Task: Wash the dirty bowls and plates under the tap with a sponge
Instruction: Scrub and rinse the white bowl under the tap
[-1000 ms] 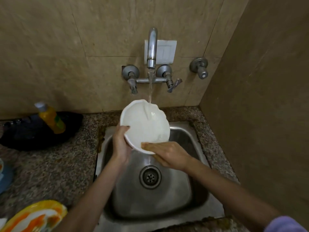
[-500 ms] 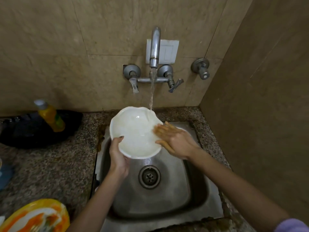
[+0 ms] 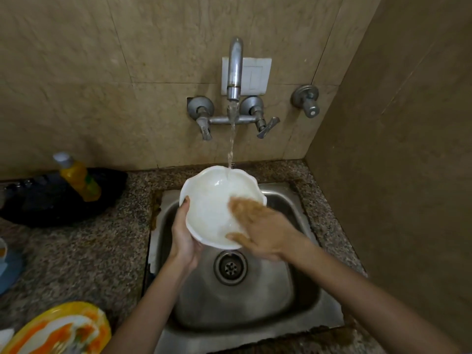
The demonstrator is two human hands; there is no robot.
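Note:
A white bowl (image 3: pixel 212 208) with a scalloped rim is held tilted over the steel sink (image 3: pixel 255 302), under water running from the tap (image 3: pixel 234 70). My left hand (image 3: pixel 182 236) grips the bowl's left rim, thumb over the edge. My right hand (image 3: pixel 260 226) lies with flat fingers inside the bowl's right side, blurred with motion. No sponge is visible.
A yellow soap bottle (image 3: pixel 78 176) stands by a black pan (image 3: pixel 51 200) at the back left of the granite counter (image 3: pixel 76 256). An orange and white plate (image 3: pixel 58 330) sits at the front left. A tiled wall rises close on the right.
The bowl has shifted slightly left and lower under the stream. My right hand has moved from the bowl's lower rim, round its right side, into the inside.

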